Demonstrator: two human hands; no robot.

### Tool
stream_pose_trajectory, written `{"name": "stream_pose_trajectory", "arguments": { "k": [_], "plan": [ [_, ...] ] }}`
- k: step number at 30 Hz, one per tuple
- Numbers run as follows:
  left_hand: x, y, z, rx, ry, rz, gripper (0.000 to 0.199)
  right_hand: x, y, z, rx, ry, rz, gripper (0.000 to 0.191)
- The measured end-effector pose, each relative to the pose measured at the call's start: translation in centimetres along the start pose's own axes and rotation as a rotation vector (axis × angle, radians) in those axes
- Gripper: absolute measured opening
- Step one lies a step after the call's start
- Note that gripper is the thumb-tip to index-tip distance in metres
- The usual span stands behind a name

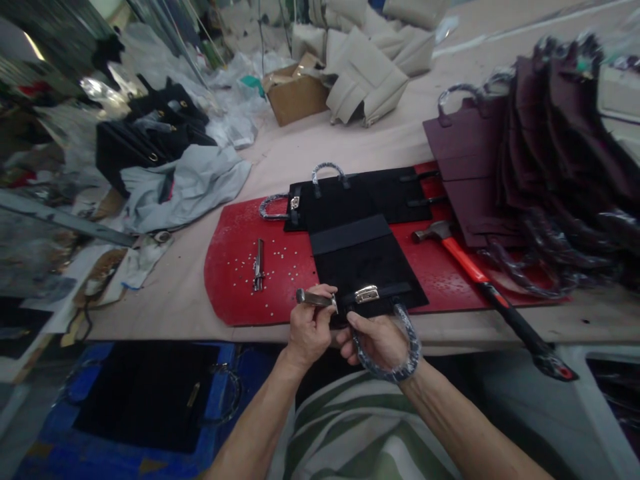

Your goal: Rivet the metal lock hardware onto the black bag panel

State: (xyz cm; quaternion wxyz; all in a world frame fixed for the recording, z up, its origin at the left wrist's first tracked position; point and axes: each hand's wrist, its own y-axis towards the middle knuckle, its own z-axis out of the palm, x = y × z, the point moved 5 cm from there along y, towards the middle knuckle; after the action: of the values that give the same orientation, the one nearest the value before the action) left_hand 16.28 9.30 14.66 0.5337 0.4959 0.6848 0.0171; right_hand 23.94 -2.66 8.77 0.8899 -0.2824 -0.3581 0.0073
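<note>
My left hand pinches a metal tool | my right hand grips the lower edge of the black panel, centre of frame | clasp already on; I judge the wrapped handle's left end unfinished

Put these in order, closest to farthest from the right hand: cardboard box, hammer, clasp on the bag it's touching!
In the head view, from the right hand:
1. Clasp: just beyond it, on the black bag.
2. Hammer: off right.
3. Cardboard box: far back, leftward.
</note>
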Motion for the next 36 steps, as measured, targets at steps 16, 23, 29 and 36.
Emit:
{"name": "stream_pose_trajectory", "arguments": {
  "k": [16,23,29,36],
  "plan": [
    [-0.7,-0.8,1.0,-0.013,0.063,0.048,0.013,-1.5,-0.4,-0.2,-0.027,0.179,0.029,0.050],
    [-1.0,-1.3,1.2,-0.035,0.103,-0.023,0.011,-1.7,0.1,-0.2,-0.042,0.138,0.037,0.058],
    [-0.9,-1.9,1.1,-0.070,0.079,-0.043,0.015,-2.0,0.1,-0.3,-0.050,0.138,0.037,0.059],
    [-0.7,-0.1,1.1,0.091,-0.021,0.040,0.018,-2.0,0.1,-0.5,-0.018,0.109,0.029,0.057]
  ]
}}
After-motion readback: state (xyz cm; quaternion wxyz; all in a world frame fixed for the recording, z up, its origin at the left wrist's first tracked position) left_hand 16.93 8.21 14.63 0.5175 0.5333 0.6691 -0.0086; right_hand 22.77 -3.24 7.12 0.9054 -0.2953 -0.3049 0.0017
